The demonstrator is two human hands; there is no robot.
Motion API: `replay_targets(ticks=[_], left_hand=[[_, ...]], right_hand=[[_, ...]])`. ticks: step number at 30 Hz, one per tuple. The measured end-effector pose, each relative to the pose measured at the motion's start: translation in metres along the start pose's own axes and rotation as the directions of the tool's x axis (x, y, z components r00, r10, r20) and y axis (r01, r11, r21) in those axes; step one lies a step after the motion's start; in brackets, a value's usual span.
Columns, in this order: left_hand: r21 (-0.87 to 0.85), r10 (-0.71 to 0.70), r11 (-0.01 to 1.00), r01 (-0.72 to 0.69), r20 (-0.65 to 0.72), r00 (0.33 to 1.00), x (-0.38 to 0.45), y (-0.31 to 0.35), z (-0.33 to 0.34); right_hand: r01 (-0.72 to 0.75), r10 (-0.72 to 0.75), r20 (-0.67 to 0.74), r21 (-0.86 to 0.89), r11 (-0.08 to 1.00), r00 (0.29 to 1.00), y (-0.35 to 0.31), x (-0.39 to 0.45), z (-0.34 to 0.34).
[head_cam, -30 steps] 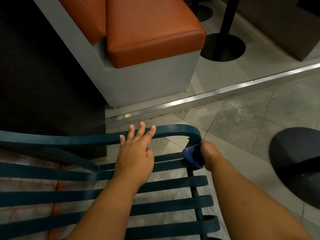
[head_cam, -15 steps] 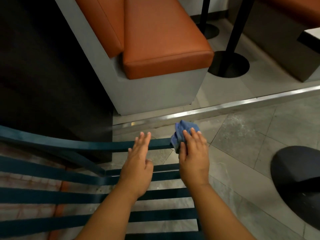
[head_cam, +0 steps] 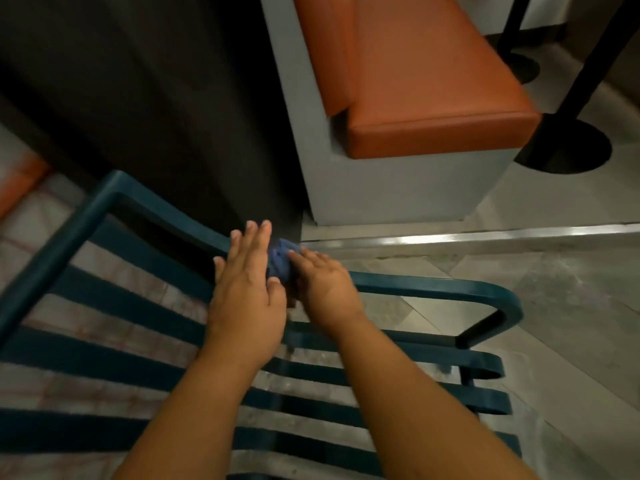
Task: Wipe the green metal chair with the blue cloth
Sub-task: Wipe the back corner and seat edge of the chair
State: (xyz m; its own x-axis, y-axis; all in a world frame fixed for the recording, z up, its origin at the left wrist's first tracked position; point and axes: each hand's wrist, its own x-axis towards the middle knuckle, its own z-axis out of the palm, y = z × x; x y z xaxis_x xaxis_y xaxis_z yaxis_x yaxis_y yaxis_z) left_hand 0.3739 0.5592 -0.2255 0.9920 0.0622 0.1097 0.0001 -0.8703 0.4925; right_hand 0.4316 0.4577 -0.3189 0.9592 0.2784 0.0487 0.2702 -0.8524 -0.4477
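**Green chair rail, both hands at the cloth**

Green-painted metal fills the lower frame: the green metal chair (head_cam: 433, 285), seen from above, its flat slats running across and its top rail curving from the upper left corner down to a rounded bend at right. Pale floor tiles (head_cam: 571, 299) show through the gaps between slats.

Far left, a patch of reddish-orange floor (head_cam: 20, 178). Above the chair, a dark panel (head_cam: 138, 98) takes up the upper left.

Centre: left hand (head_cam: 247, 292) lies flat, fingers straight and close together, resting over the top rail, its edge touching the blue cloth (head_cam: 280, 263). The cloth is bunched into a small wad, sitting on the rail and wedged between the two hands. Only a small part of it shows.

Right hand (head_cam: 323, 282) just beside, fingers extended, pressing on the cloth from the right side. Hands together, nearly touching, the cloth between them. Slight blur on the fingertips; whether the right thumb hooks under the cloth, cannot tell.

Upper right: a bench with an orange cushion (head_cam: 433, 109) on a grey base (head_cam: 398, 188). Right of it, black poles on a round black foot (head_cam: 568, 150). A shiny metal strip (head_cam: 485, 237) crosses the floor below the bench.
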Motion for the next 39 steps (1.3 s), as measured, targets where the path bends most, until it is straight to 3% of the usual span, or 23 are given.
replay_targets(ticks=[6, 10, 16, 21, 24, 27, 30, 33, 36, 39], left_hand=[[-0.001, -0.008, 1.000, 0.008, 0.041, 0.999, 0.006, -0.019, -0.028], [0.016, -0.042, 0.999, 0.041, 0.043, 0.998, 0.005, -0.032, -0.041], [0.132, -0.059, 0.989, 0.064, -0.046, 0.997, 0.003, -0.046, -0.076], [0.194, -0.108, 0.970, 0.145, -0.187, 0.976, 0.000, -0.053, -0.110], [0.177, -0.154, 0.965, 0.195, -0.224, 0.962, -0.001, -0.060, -0.128], [0.076, -0.214, 0.968, 0.240, -0.255, 0.943, -0.004, -0.065, -0.144], [-0.032, -0.303, 0.952, 0.306, -0.270, 0.914, -0.016, -0.069, -0.161], [-0.066, -0.380, 0.923, 0.379, -0.300, 0.875, -0.035, -0.078, -0.176], [-0.079, -0.406, 0.912, 0.403, -0.322, 0.855, -0.063, -0.084, -0.187], [-0.120, -0.431, 0.902, 0.415, -0.321, 0.844, -0.089, -0.084, -0.195]], right_hand=[[-0.241, 0.241, -0.018, -0.125, 0.962, 0.970, 0.025, -0.032, -0.011], [-0.144, 0.144, -0.014, -0.056, 0.988, 0.989, -0.018, 0.001, 0.005], [-0.029, 0.050, -0.055, 0.332, 0.943, 0.997, -0.086, 0.040, 0.006], [0.042, -0.017, -0.043, 0.684, 0.728, 0.999, -0.154, 0.063, -0.018], [0.102, -0.045, -0.095, 0.773, 0.626, 0.994, -0.188, 0.078, -0.038], [0.240, -0.135, -0.203, 0.706, 0.666, 0.970, -0.210, 0.089, -0.049], [0.457, -0.341, -0.320, 0.439, 0.774, 0.884, -0.226, 0.085, -0.051], [0.613, -0.482, -0.405, 0.307, 0.728, 0.777, -0.243, 0.068, -0.054], [0.663, -0.576, -0.338, 0.268, 0.699, 0.744, -0.262, 0.041, -0.052], [0.746, -0.726, -0.179, 0.225, 0.627, 0.664, -0.279, 0.005, -0.044]])
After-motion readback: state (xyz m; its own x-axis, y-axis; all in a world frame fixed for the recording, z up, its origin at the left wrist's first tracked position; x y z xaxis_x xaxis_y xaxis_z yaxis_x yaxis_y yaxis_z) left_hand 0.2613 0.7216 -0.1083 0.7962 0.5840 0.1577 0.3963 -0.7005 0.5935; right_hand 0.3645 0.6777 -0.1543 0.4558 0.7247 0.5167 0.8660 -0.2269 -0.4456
